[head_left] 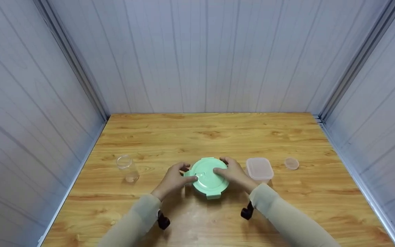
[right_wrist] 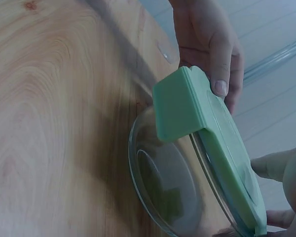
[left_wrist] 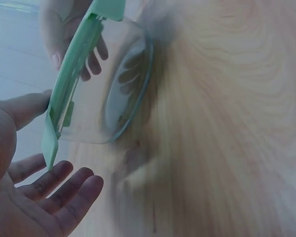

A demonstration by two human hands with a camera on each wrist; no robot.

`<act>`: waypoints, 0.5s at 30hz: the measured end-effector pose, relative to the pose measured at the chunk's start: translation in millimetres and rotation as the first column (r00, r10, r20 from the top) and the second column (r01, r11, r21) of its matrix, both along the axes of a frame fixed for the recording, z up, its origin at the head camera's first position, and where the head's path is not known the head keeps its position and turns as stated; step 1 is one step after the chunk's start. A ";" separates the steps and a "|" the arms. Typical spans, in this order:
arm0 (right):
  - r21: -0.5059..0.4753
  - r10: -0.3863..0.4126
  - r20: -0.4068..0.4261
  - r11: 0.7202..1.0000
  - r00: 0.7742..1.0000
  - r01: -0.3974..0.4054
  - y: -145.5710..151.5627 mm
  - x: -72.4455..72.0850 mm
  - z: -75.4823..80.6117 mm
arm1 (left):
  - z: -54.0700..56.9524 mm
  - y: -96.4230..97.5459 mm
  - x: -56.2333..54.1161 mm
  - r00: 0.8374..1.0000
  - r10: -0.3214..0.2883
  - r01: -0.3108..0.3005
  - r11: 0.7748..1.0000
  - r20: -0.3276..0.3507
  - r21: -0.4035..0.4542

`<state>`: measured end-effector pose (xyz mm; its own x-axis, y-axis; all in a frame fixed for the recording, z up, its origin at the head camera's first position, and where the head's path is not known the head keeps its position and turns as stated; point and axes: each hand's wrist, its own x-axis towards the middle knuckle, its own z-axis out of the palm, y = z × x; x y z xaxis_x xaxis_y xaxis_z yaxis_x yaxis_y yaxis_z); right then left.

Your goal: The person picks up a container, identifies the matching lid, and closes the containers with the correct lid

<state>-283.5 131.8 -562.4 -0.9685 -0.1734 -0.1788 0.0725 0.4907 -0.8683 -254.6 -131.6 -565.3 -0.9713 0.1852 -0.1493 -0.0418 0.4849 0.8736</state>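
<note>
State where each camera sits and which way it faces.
Head: worn on the head, facing forward and down at the green lid; both sleeves, left grip and right grip show.
Left wrist: worn there, facing the glass bowl and table; left grip near, right grip beyond.
Right wrist: worn there, facing the bowl from another side; right grip near, left grip beyond.
Wrist views share lid and bowl.

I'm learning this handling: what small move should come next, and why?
Probably the left hand should fold the left flap down: it sticks outward from the green lid, with fingers beside it, while the near flap is turned down.
</note>
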 end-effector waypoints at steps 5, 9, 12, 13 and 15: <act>0.012 0.016 0.023 1.000 1.000 -0.017 1.3 -2.5 0.3 | -0.8 3.7 4.6 0.999 0.043 -0.043 0.999 -0.021 -0.029; 0.010 0.019 0.032 1.000 0.999 -0.019 0.7 -3.7 1.0 | 0.1 4.7 7.5 0.995 0.068 -0.073 0.995 -0.066 -0.068; 0.013 0.009 0.039 1.000 0.999 -0.010 -0.6 -4.2 0.9 | 1.2 4.6 9.8 0.992 0.075 -0.085 0.991 -0.102 -0.104; 0.013 0.003 0.044 1.000 0.999 -0.004 -1.1 -4.3 0.8 | 1.5 4.6 10.6 0.991 0.074 -0.087 0.990 -0.112 -0.109; 0.010 -0.005 0.052 1.000 0.999 0.005 -1.4 -4.3 0.1 | 2.3 5.2 12.1 0.989 0.076 -0.091 0.989 -0.124 -0.118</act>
